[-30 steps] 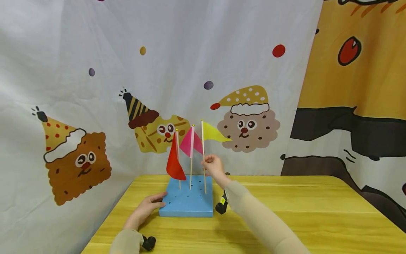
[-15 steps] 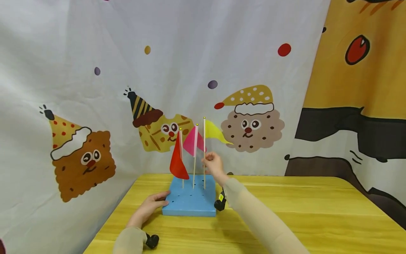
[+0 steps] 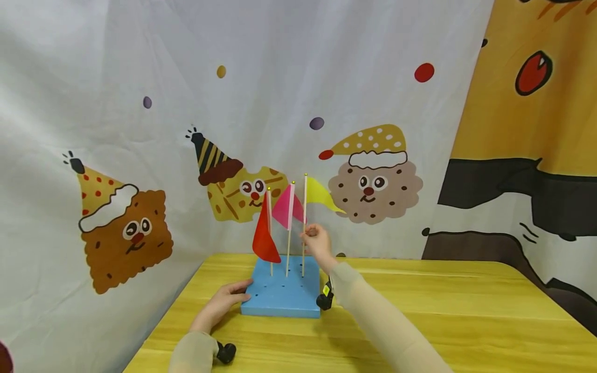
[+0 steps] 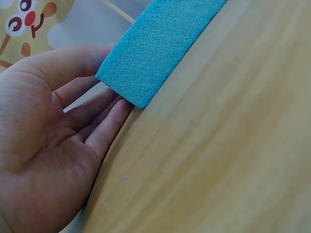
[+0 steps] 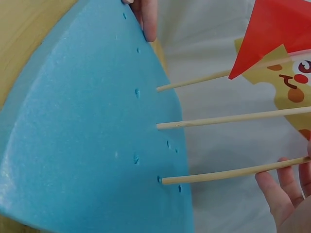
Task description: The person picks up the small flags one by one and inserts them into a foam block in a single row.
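In the head view a blue foam block (image 3: 280, 300) with several small holes lies on the table. A red flag (image 3: 266, 238) and a pink flag (image 3: 283, 210) stand upright in it on thin wooden sticks. My right hand (image 3: 318, 242) pinches the stick of a yellow flag (image 3: 322, 194) about midway, holding it nearly upright. In the right wrist view that stick's lower end (image 5: 167, 180) is right at a hole; whether it is inside I cannot tell. My left hand (image 3: 224, 299) rests against the block's left edge, fingers fairly straight, as the left wrist view shows.
The wooden table (image 3: 420, 311) stretches to the right of the block. Behind it hangs a white cloth (image 3: 280, 77) printed with cartoon biscuits. Black cameras are strapped to both wrists.
The yellow flag's stick has shifted slightly left and back over the block, its lower end coming to a hole. The left hand stays at the block's edge. The head view has turned slightly.
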A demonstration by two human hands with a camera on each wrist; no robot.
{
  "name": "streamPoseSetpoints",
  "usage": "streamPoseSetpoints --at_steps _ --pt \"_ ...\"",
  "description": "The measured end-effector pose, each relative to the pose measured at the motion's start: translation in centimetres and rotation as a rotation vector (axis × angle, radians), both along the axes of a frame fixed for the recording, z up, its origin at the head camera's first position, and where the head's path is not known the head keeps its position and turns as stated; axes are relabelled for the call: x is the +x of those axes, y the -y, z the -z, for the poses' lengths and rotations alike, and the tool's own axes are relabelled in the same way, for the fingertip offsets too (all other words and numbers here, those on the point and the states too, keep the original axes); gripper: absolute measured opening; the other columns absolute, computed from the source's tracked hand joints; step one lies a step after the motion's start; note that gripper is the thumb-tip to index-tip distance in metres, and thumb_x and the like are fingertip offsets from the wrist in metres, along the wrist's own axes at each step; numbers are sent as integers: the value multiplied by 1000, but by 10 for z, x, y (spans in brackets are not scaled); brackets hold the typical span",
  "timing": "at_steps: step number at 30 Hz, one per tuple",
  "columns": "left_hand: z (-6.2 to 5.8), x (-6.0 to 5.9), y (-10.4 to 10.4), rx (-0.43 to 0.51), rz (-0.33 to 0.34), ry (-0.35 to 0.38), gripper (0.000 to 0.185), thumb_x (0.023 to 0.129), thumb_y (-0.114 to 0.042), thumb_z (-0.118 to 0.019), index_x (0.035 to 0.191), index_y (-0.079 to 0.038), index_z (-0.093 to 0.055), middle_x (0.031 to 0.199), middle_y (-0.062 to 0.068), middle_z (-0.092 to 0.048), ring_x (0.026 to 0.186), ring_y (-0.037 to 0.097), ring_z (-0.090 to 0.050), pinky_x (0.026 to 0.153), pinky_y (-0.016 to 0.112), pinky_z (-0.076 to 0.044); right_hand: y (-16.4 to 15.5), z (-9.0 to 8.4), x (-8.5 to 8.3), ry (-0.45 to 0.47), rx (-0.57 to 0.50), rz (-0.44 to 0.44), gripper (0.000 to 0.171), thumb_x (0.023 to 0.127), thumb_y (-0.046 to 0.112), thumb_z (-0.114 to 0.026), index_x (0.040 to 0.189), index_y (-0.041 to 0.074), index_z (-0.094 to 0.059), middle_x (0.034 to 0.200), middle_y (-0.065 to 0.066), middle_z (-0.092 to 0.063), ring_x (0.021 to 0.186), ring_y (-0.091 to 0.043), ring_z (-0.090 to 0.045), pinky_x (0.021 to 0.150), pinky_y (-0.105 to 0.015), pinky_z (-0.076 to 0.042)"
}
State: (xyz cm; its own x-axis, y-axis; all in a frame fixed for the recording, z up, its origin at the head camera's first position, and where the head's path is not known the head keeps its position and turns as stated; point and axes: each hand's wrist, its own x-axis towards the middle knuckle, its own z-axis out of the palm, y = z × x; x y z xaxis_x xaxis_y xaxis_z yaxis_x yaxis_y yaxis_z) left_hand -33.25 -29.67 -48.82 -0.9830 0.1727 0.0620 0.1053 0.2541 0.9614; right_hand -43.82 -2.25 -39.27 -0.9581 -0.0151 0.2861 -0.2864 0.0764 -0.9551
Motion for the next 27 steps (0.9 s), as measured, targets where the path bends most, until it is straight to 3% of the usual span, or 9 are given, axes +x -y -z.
streamPoseSetpoints --at_steps 8,13,17,27 --pt "-2 1 0 -6 -1 8 54 92 -18 -67 140 1 -50 146 19 -43 138 41 -29 110 57 -25 -1 5 1 27 -12 -23 12 92 7 -67 97 4 -57 88 -11 -58 86 -46 -62 58 -39 -58" --pt "-3 2 0 -8 3 8 54 93 -18 -67 140 1 -50 146 19 -43 139 41 -29 111 57 -24 -1 11 0 17 4 -33 12 91 8 -67 96 6 -57 89 -10 -58 79 -35 -63 66 -49 -58" --pt "-3 2 0 -14 5 12 54 93 -18 -66 141 1 -49 147 19 -42 139 41 -27 111 56 -23 -2 13 2 7 0 -43 12 90 6 -68 97 5 -57 91 -10 -59 75 -26 -62 64 -45 -58" --pt "-2 1 -1 -1 -5 11 54 92 -17 -67 140 2 -49 146 21 -43 138 42 -29 110 57 -24 -3 16 4 -5 -2 -49 12 91 5 -67 98 3 -58 92 -11 -59 77 -27 -63 64 -46 -58"
